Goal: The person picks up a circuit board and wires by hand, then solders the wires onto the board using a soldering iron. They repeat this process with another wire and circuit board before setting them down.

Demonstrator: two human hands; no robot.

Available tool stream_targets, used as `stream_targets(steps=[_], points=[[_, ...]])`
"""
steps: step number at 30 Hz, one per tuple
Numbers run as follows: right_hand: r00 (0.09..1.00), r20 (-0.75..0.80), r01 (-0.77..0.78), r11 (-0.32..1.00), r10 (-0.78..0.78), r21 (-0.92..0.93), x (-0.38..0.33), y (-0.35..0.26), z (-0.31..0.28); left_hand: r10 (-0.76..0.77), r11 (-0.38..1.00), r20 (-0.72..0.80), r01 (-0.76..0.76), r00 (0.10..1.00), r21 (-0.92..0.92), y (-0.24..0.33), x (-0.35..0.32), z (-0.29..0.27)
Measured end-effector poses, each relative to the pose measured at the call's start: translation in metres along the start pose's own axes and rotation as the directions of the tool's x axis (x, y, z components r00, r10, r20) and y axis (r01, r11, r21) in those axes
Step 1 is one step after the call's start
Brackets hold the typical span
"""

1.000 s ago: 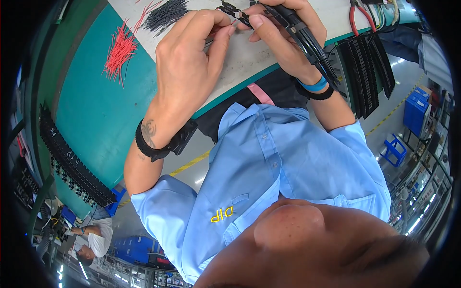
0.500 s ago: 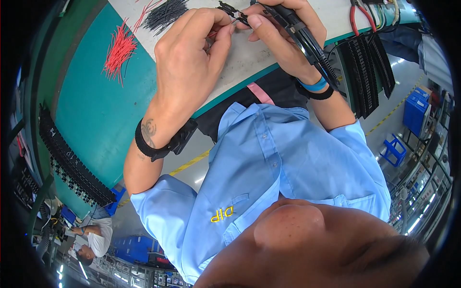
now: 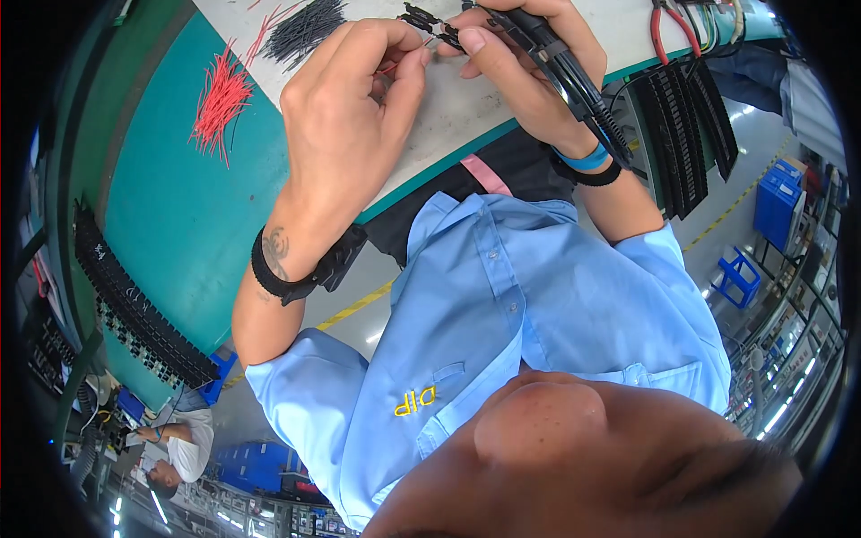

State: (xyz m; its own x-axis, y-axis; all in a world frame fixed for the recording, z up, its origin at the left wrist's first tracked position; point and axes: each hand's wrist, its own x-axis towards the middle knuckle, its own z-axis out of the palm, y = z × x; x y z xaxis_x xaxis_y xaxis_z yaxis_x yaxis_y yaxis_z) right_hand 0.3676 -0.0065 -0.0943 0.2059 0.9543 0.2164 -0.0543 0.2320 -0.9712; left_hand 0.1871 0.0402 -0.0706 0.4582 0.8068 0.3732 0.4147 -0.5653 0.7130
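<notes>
In the upper middle, my left hand [image 3: 345, 112] is closed in a pinch on a short red wire [image 3: 388, 68] whose free end points toward my right hand. My right hand [image 3: 529, 76] grips a long, narrow black part [image 3: 567, 72] that runs back along the palm to the wrist. Small black clip-like pieces [image 3: 430, 22] project from its fingers, close to the left fingertips. Just what these pieces are is too small to make out. The fingertips of the two hands are near each other but apart.
Loose red wires [image 3: 220, 108] and a bundle of dark wires [image 3: 305, 31] lie on the table left of my hands. Red-handled pliers [image 3: 668, 31] rest at the right. Black segmented strips [image 3: 677, 134] hang by the edge; another row [image 3: 134, 296] lies far left. A co-worker [image 3: 184, 444] is at lower left.
My left hand has drawn slightly left, away from the black pieces, with the red wire still pinched. My right hand has barely moved.
</notes>
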Motion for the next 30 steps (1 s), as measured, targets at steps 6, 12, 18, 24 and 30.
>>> stream_targets(steps=[6,12,18,24,30], points=[[1.000,0.008,0.002,1.000,-0.002,0.013,0.0004,-0.0003,-0.0001,-0.003,1.000,-0.004,0.003,1.000,0.008,-0.0003,-0.0002,0.0002],[1.000,0.020,0.011,1.000,-0.012,0.011,0.0003,-0.0016,-0.0002,-0.002,1.000,0.006,0.002,1.000,0.006,0.0006,-0.0001,-0.0006],[0.999,0.044,-0.006,1.000,0.006,-0.001,0.0002,-0.0008,-0.0027,0.012,1.000,-0.003,-0.012,1.000,0.009,0.0008,0.0006,-0.0004],[0.999,0.043,0.004,1.000,-0.003,-0.014,0.0007,-0.0029,-0.0020,0.000,1.000,0.009,0.000,1.000,0.020,0.0013,-0.0001,-0.0006],[0.998,0.044,0.035,0.999,-0.035,-0.017,0.0025,-0.0037,-0.0004,-0.037,0.999,0.019,0.036,0.999,0.028,0.0013,-0.0003,-0.0011]])
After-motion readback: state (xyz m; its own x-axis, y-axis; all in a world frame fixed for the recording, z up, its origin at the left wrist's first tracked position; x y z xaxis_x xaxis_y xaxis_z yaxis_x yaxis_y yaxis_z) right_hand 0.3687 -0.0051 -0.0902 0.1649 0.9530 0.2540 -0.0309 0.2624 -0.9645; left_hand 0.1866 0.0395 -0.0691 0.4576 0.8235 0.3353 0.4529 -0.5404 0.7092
